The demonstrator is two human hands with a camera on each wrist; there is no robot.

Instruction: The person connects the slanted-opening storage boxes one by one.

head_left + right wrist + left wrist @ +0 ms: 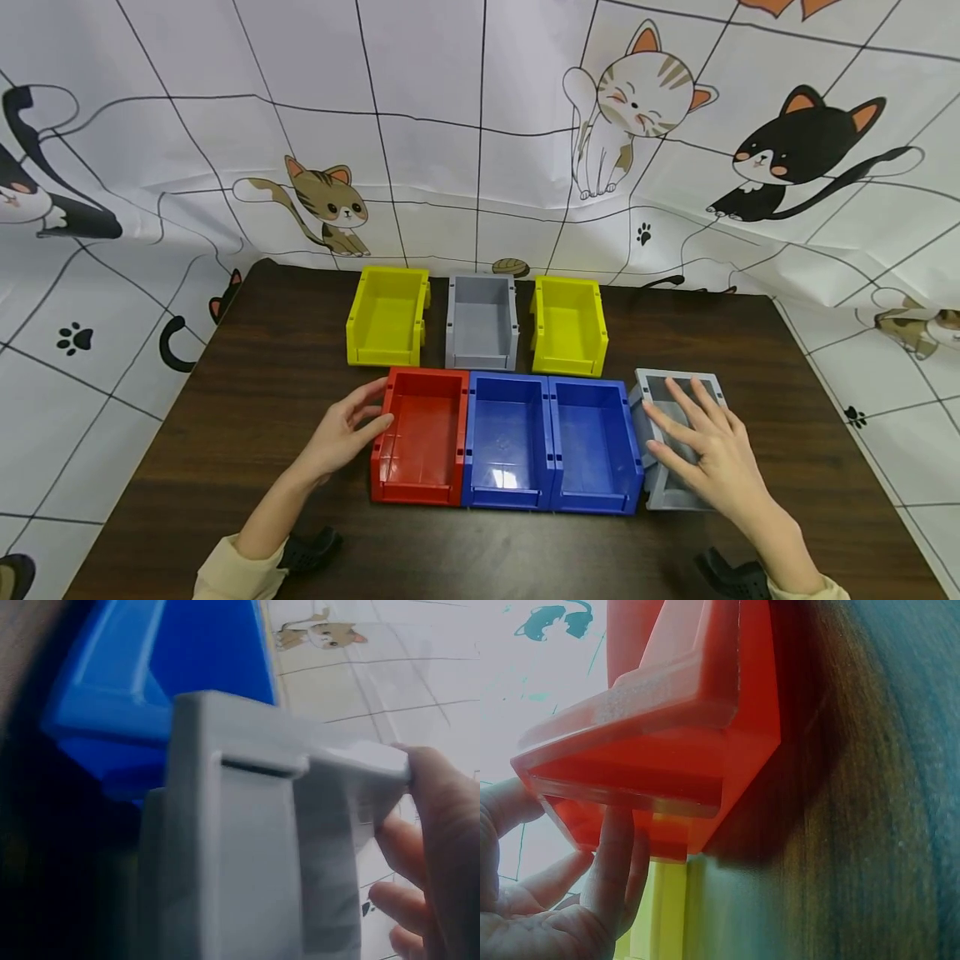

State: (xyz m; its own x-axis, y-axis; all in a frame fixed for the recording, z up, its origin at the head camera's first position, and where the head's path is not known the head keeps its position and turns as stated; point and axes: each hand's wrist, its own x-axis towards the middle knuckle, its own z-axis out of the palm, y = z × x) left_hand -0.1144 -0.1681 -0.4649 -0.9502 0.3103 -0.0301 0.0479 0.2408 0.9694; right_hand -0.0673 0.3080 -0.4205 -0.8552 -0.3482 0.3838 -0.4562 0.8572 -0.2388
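In the head view, the right fingers (pixel 688 406) cover much of the right-hand gray bin (pixel 667 487), and the bottom edge cuts off the counter (pixel 495 558) and both sleeves (pixel 240 575). The left wrist view crops the red bin (pixel 754 697) at the top and the yellow bin (pixel 667 907) below; the right wrist view blurs and crops a blue bin (pixel 105 712).

Left hand (pixel 341 437) has its fingers a bit bent, thumb out apart from them. Right hand (pixel 708 454) is pretty much palm-down, fingers fanned out. Both forearms (pixel 273 512) kinda angle inward.
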